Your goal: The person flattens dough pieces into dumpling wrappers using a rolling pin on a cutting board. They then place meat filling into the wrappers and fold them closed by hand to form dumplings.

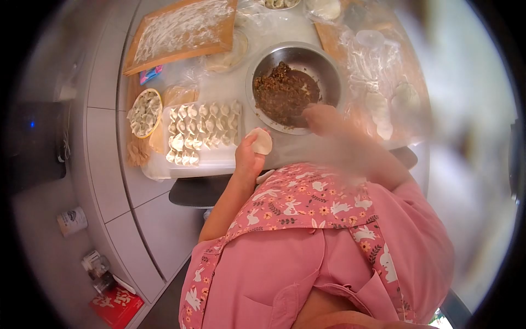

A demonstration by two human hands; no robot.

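My left hand (249,158) holds a round, pale dough wrapper (262,142) near the table's front edge. At the lower right rim of a steel bowl (327,68) is my right hand (322,119), its fingers closed and partly blurred. What it grips is too unclear to make out. Brown minced filling (279,94) lies in the bowl, mostly toward its left side. To the left of the bowl, a white tray (219,156) bears several rows of folded dumplings (192,127).
A yellow-rimmed bowl (145,113) of dumplings stands left of the tray. Behind it lies a floured wooden board (183,30). Plastic-covered dough pieces (378,109) lie on the right side of the table. Another container of dumplings (279,3) is at the far edge.
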